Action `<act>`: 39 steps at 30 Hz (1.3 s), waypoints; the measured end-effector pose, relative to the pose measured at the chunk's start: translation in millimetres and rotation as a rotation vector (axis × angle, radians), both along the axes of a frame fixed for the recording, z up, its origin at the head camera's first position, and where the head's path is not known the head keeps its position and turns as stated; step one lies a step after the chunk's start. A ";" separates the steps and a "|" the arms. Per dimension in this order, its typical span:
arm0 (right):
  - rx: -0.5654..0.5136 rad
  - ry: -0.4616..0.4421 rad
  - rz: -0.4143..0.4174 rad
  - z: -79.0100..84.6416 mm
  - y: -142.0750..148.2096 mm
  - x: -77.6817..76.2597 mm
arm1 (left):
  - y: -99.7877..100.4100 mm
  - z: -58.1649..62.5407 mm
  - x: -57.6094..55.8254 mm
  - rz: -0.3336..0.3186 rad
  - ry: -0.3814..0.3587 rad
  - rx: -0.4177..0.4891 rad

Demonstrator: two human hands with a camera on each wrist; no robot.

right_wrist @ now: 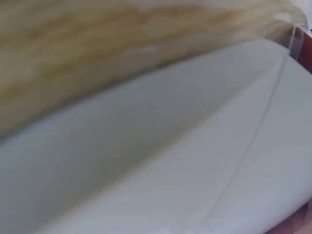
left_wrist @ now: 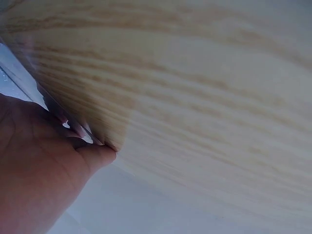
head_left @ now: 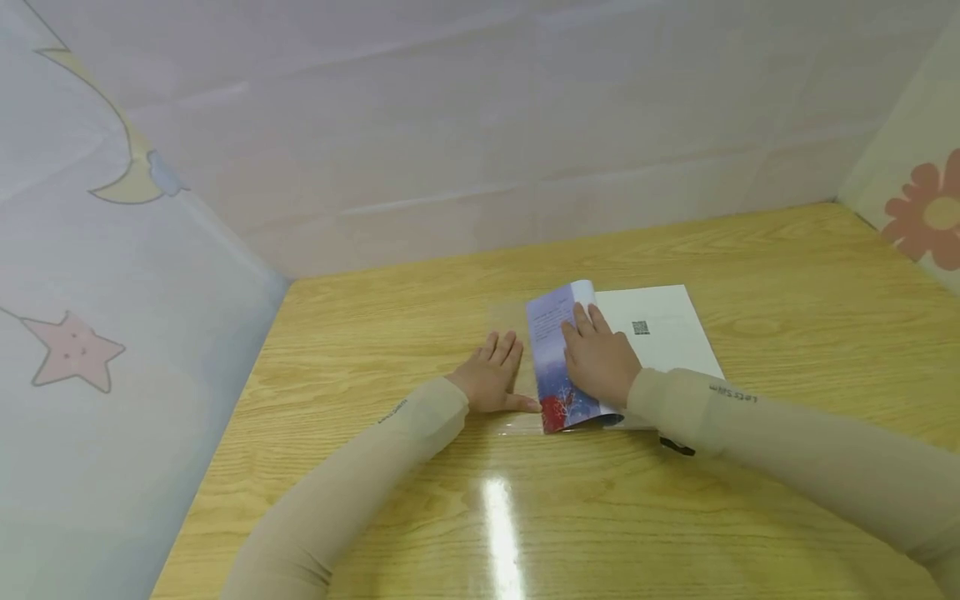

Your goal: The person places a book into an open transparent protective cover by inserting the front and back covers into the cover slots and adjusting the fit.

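A thin booklet lies spread on the table, its purple-blue cover (head_left: pixel 550 350) bent up along one side and its white page (head_left: pixel 663 321) with a QR code to the right. A clear plastic sheet (head_left: pixel 507 313) sticks out from under the cover's left edge. My left hand (head_left: pixel 487 379) rests on this plastic with fingers straight, its thumb reaching the cover's lower left corner. Across the cover lies my right hand (head_left: pixel 602 360), fingers extended and pressing on it. In the right wrist view the white paper (right_wrist: pixel 204 146) bows up above the wood.
The wood-grain table (head_left: pixel 375 333) stretches out on all sides of the booklet. Pale printed sheets (head_left: pixel 450 125) rise behind and beside it. A small black object (head_left: pixel 677 447) shows under the right sleeve. Light glares off the table in front.
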State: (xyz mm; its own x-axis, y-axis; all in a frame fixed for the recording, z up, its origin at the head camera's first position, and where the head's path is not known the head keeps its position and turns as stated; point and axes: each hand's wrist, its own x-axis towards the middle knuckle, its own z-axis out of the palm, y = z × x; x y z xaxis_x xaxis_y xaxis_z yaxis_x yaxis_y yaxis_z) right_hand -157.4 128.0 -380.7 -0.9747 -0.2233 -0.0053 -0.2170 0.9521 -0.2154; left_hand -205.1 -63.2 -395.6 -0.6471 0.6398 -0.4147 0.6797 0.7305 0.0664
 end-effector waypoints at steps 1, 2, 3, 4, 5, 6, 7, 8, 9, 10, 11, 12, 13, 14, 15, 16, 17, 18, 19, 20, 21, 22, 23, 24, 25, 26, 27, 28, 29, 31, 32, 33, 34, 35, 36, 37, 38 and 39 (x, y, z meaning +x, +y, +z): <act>0.001 -0.009 -0.001 -0.1 0.3 0.4 | 0.0 0.0 0.2 0.001 -0.001 -0.001; 0.000 -0.017 -0.003 -0.5 0.6 1.0 | 0.0 0.0 0.4 0.002 -0.002 -0.001; -0.007 -0.023 -0.005 -1.0 0.7 1.4 | 0.1 0.1 0.6 0.003 -0.004 -0.001; -0.020 -0.027 -0.008 -1.6 0.8 1.8 | 0.2 0.5 0.8 0.004 -0.007 0.001; -0.033 -0.028 -0.010 -2.6 0.9 2.0 | 0.3 1.1 0.9 0.004 -0.009 0.002; -0.046 -0.028 -0.010 -3.7 1.1 1.9 | 0.4 1.5 0.9 0.004 -0.011 0.002; -0.059 -0.029 -0.009 -4.6 1.2 1.8 | 0.4 1.9 1.0 0.005 -0.012 0.003; -0.072 -0.028 -0.007 -5.5 1.2 1.7 | 0.3 2.3 1.0 0.005 -0.013 0.002; -0.084 -0.023 -0.004 -6.5 1.1 1.4 | 0.2 2.7 1.2 0.005 -0.014 0.001; -0.091 -0.018 -0.001 -7.3 1.0 1.4 | 0.1 2.9 1.2 0.003 -0.014 0.001; -0.096 -0.012 0.003 -8.0 0.8 1.2 | 0.0 2.9 1.1 0.000 -0.013 -0.001; -0.101 -0.007 0.005 -8.5 0.4 1.0 | -0.3 2.6 1.0 -0.001 -0.014 0.000; -0.104 -0.002 0.007 -8.7 -0.1 1.0 | -0.5 2.3 0.9 -0.002 -0.014 0.003; -0.106 0.001 0.008 -8.9 -0.6 0.9 | -0.8 2.1 0.8 -0.004 -0.014 0.003; -0.108 0.005 0.008 -9.0 -1.3 0.8 | -1.1 1.6 0.6 -0.004 -0.014 0.006; -0.110 0.005 0.007 -8.9 -2.1 0.7 | -1.4 1.1 0.3 -0.004 -0.014 0.011; -0.112 0.001 0.006 -9.0 -2.6 0.1 | -1.7 0.7 0.1 -0.003 -0.016 0.015; -0.110 -0.003 0.006 -8.9 -3.3 -0.3 | -2.0 0.4 -0.1 -0.002 -0.018 0.018; -0.107 -0.002 0.009 -8.3 -4.1 -0.4 | -2.2 0.2 -0.3 -0.002 -0.018 0.021; -0.107 -0.008 0.008 -8.1 -4.9 -0.8 | -2.4 0.2 -0.4 -0.001 -0.020 0.024; -0.107 -0.010 0.009 -7.6 -5.7 -0.9 | -2.5 0.2 -0.5 -0.001 -0.021 0.028; -0.112 -0.019 0.006 -7.3 -6.4 -1.3 | -2.6 0.3 -0.5 0.000 -0.023 0.030; -0.113 -0.024 0.005 -7.0 -7.1 -1.5 | -2.6 0.4 -0.5 0.000 -0.024 0.033; -0.117 -0.030 0.003 -6.4 -8.0 -1.5 | -2.6 0.6 -0.5 -0.001 -0.024 0.035; -0.117 -0.035 0.001 -6.3 -8.7 -1.5 | -2.7 0.6 -0.4 -0.002 -0.024 0.037; -0.118 -0.042 -0.002 -6.3 -9.4 -1.7 | -2.7 0.7 -0.3 -0.003 -0.024 0.037; -0.115 -0.044 -0.004 -6.2 -10.0 -1.6 | -2.7 0.8 -0.1 -0.004 -0.023 0.036; -0.113 -0.047 -0.007 -6.4 -10.6 -1.8 | -2.8 1.0 0.0 -0.005 -0.022 0.037; -0.107 -0.045 -0.008 -6.4 -11.1 -1.8 | -2.8 1.2 0.1 -0.008 -0.020 0.037; -0.095 -0.042 -0.008 -6.9 -11.9 -2.3 | -2.9 1.5 0.2 -0.012 -0.013 0.038; -0.094 -0.042 -0.009 -7.1 -12.3 -2.6 | -3.0 1.8 0.3 -0.013 -0.010 0.040; -0.096 -0.043 -0.010 -7.5 -12.5 -3.4 | -3.0 2.0 0.3 -0.013 -0.008 0.043; -0.109 -0.049 -0.014 -7.7 -12.4 -3.9 | -3.1 2.3 0.3 -0.014 -0.005 0.046; -0.130 -0.057 -0.019 -7.8 -12.1 -4.5 | -3.1 2.6 0.3 -0.015 -0.004 0.047; -0.161 -0.066 -0.025 -7.7 -11.8 -4.9 | -3.1 2.9 0.4 -0.015 -0.004 0.047; -0.199 -0.075 -0.035 -7.5 -11.2 -5.4 | -3.1 3.2 0.5 -0.015 -0.004 0.049; -0.239 -0.082 -0.045 -7.6 -10.3 -5.7 | -3.1 3.2 0.6 -0.014 -0.005 0.048; -0.285 -0.091 -0.060 -7.6 -9.4 -5.9 | -3.1 3.2 0.7 -0.012 -0.005 0.049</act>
